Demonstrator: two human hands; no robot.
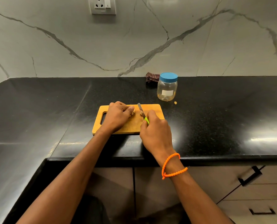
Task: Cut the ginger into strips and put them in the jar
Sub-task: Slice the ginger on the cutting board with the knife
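A wooden cutting board (pixel 152 108) lies on the black counter. My left hand (pixel 118 116) rests on the board with its fingers curled round a piece of ginger (pixel 133 112), mostly hidden under them. My right hand (pixel 155 131) grips a knife (pixel 141 110) by its green handle, blade pointing away, its edge down beside a small cut ginger piece (pixel 141 114). A clear plastic jar (pixel 167 88) with a blue lid on stands behind the board to the right.
A dark checked cloth (pixel 152 77) lies by the marble wall behind the jar. A small ginger scrap (pixel 175 102) sits on the counter near the jar. The counter's front edge (pixel 215 160) runs over drawers with black handles.
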